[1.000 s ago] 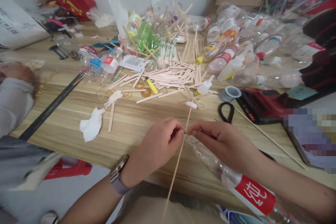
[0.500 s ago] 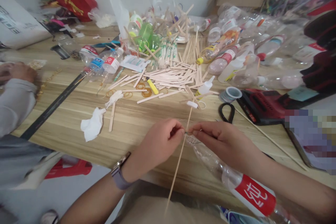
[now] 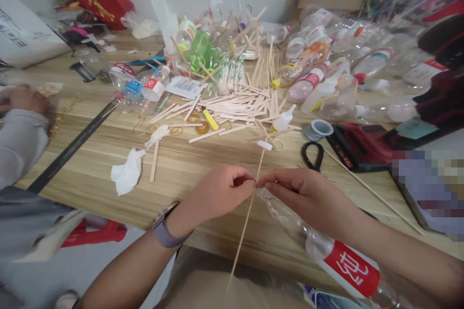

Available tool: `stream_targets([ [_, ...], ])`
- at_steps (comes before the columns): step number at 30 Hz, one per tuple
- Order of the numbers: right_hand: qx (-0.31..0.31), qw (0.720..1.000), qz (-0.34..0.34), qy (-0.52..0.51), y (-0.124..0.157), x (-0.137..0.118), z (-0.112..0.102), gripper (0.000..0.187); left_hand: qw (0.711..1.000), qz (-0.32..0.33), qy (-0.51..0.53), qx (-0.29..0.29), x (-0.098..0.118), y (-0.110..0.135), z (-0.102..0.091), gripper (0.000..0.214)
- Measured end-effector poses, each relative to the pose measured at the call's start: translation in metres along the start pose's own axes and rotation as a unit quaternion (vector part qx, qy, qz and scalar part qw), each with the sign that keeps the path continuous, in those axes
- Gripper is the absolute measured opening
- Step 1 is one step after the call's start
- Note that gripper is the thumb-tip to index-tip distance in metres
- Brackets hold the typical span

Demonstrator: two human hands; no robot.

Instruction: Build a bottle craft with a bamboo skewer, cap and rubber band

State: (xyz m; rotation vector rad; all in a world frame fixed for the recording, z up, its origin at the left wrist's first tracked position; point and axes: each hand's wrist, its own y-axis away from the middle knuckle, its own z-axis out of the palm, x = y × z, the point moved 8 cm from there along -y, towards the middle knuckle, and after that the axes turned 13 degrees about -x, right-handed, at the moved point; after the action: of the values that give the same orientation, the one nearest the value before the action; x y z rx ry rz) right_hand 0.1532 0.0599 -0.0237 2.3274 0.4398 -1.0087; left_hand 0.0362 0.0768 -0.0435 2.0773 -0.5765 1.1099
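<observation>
Left hand [image 3: 217,193] and right hand [image 3: 308,195] stay pinched together on the skewer [image 3: 241,236] over the bottle [image 3: 326,251]; left wrist dips slightly.

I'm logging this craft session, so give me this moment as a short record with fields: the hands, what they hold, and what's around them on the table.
left hand: fingertips pinched on the skewer
right hand: pinched on the skewer at the same spot
skewer: thin, wooden, white cap on its far end
bottle: clear, red label, lying under the right forearm
table: craft sticks, scissors, crumpled tissue
left edge: another person's grey sleeve
</observation>
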Motion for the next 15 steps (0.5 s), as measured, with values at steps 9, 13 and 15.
stream_targets([
  [9,-0.008,1.000,0.005,-0.008,0.000,0.001,0.001,0.028,1.000,-0.001,-0.011,0.009,0.001,-0.002,-0.001,0.022],
  [13,-0.011,1.000,0.003,-0.016,-0.001,0.001,0.001,0.029,0.999,-0.018,0.030,-0.030,-0.006,-0.003,0.004,0.024],
  [15,-0.013,1.000,0.003,-0.022,-0.001,0.002,0.000,0.030,0.997,-0.015,0.058,-0.044,-0.008,-0.003,0.005,0.025],
])
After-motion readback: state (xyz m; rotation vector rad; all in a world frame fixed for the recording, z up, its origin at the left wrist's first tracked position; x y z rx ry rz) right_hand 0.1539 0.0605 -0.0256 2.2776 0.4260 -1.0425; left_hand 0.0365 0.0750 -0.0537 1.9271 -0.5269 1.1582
